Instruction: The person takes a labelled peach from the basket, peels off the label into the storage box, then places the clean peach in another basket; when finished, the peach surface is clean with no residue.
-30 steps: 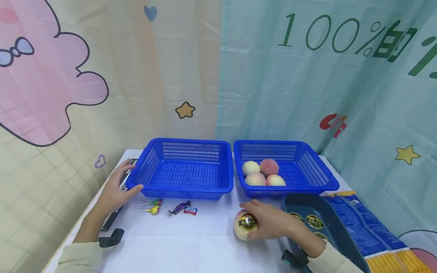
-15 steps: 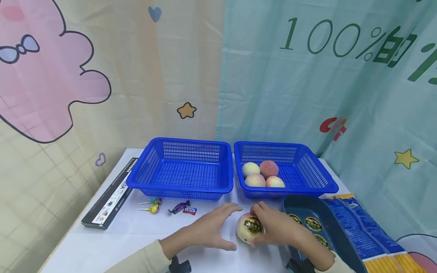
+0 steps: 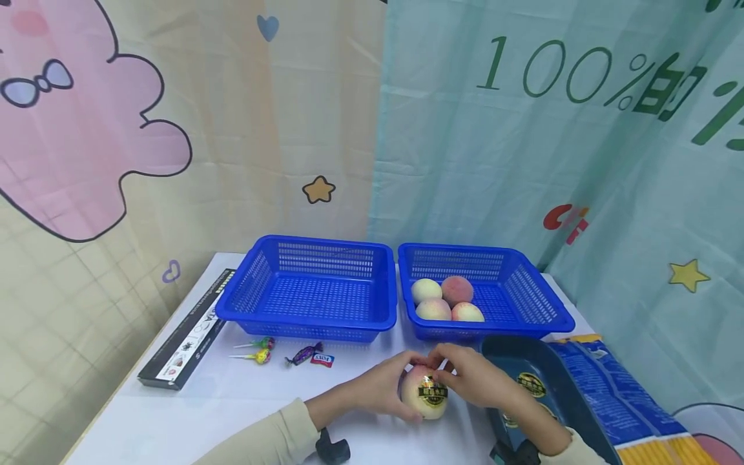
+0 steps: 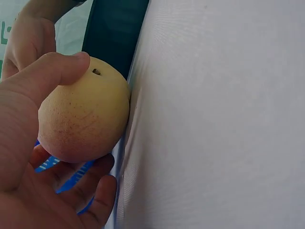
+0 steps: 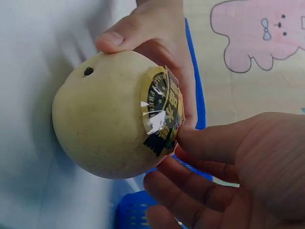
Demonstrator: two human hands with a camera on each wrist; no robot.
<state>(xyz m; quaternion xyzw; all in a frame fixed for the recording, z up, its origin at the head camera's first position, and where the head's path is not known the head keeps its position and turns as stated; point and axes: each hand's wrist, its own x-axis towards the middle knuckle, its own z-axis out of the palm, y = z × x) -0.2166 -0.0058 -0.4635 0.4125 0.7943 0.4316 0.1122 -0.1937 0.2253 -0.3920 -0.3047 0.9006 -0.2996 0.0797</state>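
Observation:
A pale yellow peach (image 3: 415, 392) with a pink blush is held near the table's front, right of centre. My left hand (image 3: 380, 386) grips it from the left, thumb on the near side and fingers behind. On its face sits a black-and-gold sticker (image 5: 164, 109), whose upper edge meets the fingers of my right hand (image 3: 478, 378). In the right wrist view, that thumb and index finger pinch at the sticker's edge. The left wrist view shows the peach's stem hollow (image 4: 96, 72) beside my left thumb.
Two blue baskets stand at the back: the left one (image 3: 325, 327) bare, the right one (image 3: 523, 321) with several peaches. A dark tray (image 3: 572, 394) with loose stickers (image 3: 531, 384) and a blue packet (image 3: 616, 387) lie right; lollipops (image 3: 263, 356), candies (image 3: 305, 354) and a black box (image 3: 186, 336) left.
My left hand has come from the left basket's edge to the peach and taken hold of it. The right hand has shifted from gripping the peach to the sticker's upper edge.

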